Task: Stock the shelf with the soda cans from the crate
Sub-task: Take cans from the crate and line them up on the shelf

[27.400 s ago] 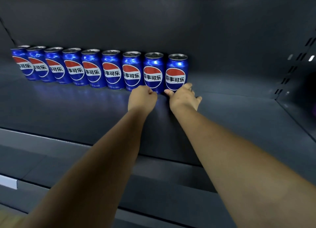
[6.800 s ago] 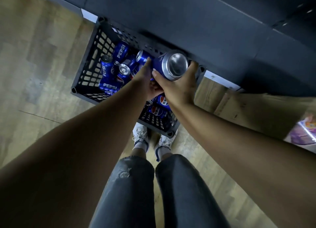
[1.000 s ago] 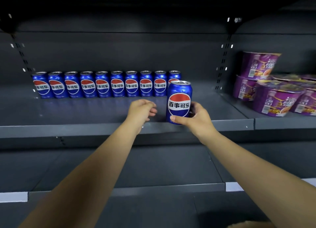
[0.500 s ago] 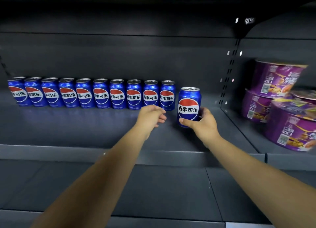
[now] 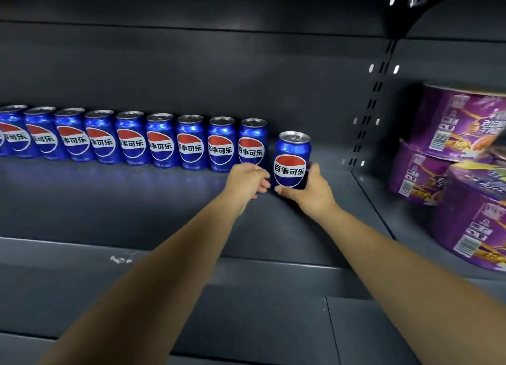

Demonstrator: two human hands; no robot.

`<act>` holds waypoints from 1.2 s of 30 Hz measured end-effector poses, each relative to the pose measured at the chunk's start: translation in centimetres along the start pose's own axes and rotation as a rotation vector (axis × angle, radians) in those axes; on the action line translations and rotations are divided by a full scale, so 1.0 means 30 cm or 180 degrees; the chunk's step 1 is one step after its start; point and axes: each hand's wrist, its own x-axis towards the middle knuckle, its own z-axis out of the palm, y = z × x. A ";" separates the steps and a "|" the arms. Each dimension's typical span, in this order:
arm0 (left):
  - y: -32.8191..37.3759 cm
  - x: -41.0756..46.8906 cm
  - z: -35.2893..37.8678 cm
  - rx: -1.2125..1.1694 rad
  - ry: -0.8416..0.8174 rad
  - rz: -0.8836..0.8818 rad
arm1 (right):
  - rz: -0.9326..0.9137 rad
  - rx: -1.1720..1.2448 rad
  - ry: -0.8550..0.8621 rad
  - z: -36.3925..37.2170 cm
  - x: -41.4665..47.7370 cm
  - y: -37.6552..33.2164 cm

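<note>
Along the back edge of the dark grey shelf [image 5: 123,208] stands a row of blue soda cans [image 5: 160,143], upright, side by side, labels facing out, running from beyond the picture's left border to just past the shelf's middle. In front of the row's right end the left hand [image 5: 246,182] hovers over the shelf with its fingers loosely curled around nothing. Its fingertips lie just beside the lower left of the held can [image 5: 292,159] – whether they touch it cannot be told. That can is upright, just right of the row's last can and a little nearer the front edge. The right hand [image 5: 312,192] grasps it low, thumb across the front and fingers wrapped behind, hiding the base – so whether it rests on the shelf is unclear. Farther right a perforated upright [image 5: 369,110] rises at the shelf's back right corner, and beyond it purple bowls [image 5: 465,173] are stacked on the neighbouring shelf.
</note>
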 end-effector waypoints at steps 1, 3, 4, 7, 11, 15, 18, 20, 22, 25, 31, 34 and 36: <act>-0.003 0.013 0.008 -0.0058 0.0084 0.0014 | 0.0001 -0.0137 0.0019 0.004 0.014 0.010; -0.005 0.040 0.024 -0.0229 0.0245 0.0054 | 0.0074 -0.0452 0.0032 0.014 0.048 0.026; -0.003 0.053 0.031 -0.0272 0.0298 0.0077 | 0.0166 -0.0610 0.0031 0.018 0.064 0.029; -0.006 0.088 0.040 -0.0234 0.0385 0.0125 | 0.0388 -0.1036 -0.0002 0.030 0.100 0.026; -0.041 0.128 0.026 -0.0214 0.0541 0.0107 | 0.0511 -0.1507 -0.0132 0.039 0.129 0.008; -0.057 0.140 0.029 -0.0125 0.0682 0.0229 | 0.0655 -0.2043 -0.0127 0.058 0.154 0.007; -0.066 0.143 0.038 0.0058 0.0689 0.0333 | 0.0718 -0.2196 -0.0098 0.068 0.163 0.009; -0.073 0.146 0.041 0.0173 0.0689 0.0361 | 0.0721 -0.2233 -0.0084 0.070 0.163 0.008; -0.077 0.150 0.043 0.0221 0.0692 0.0369 | 0.0709 -0.2245 -0.0066 0.072 0.163 0.007; -0.081 0.152 0.046 0.0235 0.0705 0.0374 | 0.0692 -0.2225 -0.0062 0.070 0.164 0.007; -0.086 0.153 0.042 0.0216 0.0679 0.0446 | 0.0602 -0.1997 -0.0053 0.063 0.168 0.021; -0.084 0.151 0.038 0.0188 0.0653 0.0467 | 0.0583 -0.2002 -0.0030 0.068 0.172 0.023; -0.084 0.150 0.038 0.0169 0.0637 0.0487 | 0.0577 -0.2027 -0.0019 0.068 0.172 0.022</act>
